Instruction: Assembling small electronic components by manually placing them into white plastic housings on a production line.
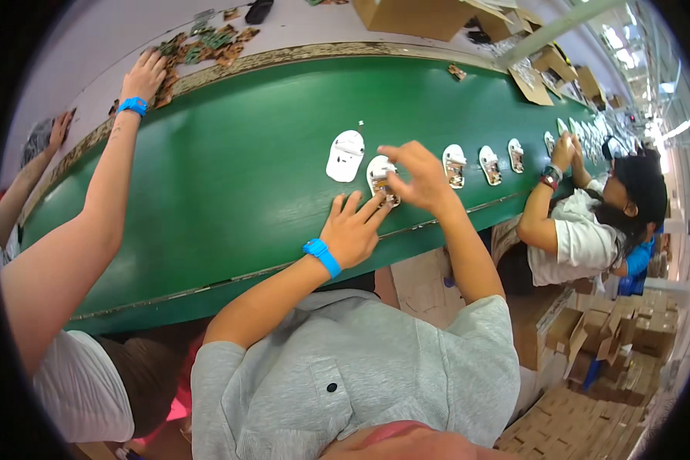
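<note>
- So the thing being worked on is an open white shell [376, 172] with its innards showing, lying on a green belt [230, 153], closer to the near edge than the far one.
- Left hand [351, 234]: fingers fanned out, tips at the shell's near end. That grip isn't wrapped round anything, looks more like steadying to me.
- Right hand [418, 178]: hanging over the shell's right side, thumb and index finger well apart. I can't see anything between them, and can't tell if the thumb is actually touching.
- My read on the step: hands-on fiddling with the insides of this one shell, left bracing, right doing the fine stuff.
- Next move, imo, calls for the left to keep it from sliding while the right closes to a light pinch without snagging the parts.
- Just left of it there's another white shell [346, 156], with a tiny white piece [361, 123] past its far end.
- Three more open shells [454, 166] sit off toward the belt's right end.
</note>
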A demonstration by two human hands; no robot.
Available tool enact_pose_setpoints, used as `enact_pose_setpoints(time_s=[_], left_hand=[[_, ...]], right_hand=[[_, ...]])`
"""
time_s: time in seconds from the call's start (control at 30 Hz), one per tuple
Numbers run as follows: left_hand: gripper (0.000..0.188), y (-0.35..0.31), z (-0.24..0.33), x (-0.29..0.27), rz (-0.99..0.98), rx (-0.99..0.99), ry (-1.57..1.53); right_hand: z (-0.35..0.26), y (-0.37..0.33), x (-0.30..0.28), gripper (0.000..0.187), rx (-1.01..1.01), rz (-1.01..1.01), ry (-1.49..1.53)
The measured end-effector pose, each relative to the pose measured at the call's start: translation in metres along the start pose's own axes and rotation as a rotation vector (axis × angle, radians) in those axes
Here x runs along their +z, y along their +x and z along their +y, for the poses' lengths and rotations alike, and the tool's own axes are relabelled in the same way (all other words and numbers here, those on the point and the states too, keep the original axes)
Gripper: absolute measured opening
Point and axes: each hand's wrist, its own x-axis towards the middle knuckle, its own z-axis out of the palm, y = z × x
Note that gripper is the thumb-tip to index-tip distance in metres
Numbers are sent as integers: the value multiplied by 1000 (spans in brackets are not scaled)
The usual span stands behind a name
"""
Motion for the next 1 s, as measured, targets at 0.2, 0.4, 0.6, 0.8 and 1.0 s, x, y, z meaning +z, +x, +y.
enact_pose_setpoints(time_s=[0.2, 0.4, 0.6, 0.8, 1.0], left_hand=[[58, 3, 5, -11, -119, -44, -23], [57, 14, 10, -23, -123, -31, -137], [55, 20, 12, -22, 13, -166, -395], [43, 67, -12, -51, 63, -169, -418], [42, 92, -55, -31, 99, -302, -308]], right_hand=[[156, 35, -16, 57, 352, 147, -159], [321, 48, -9, 84, 723, 325, -377], [312, 93, -6, 75, 918, 214, -520], [318, 86, -1, 68, 933, 212, -557], [314, 89, -2, 67, 930, 199, -551]])
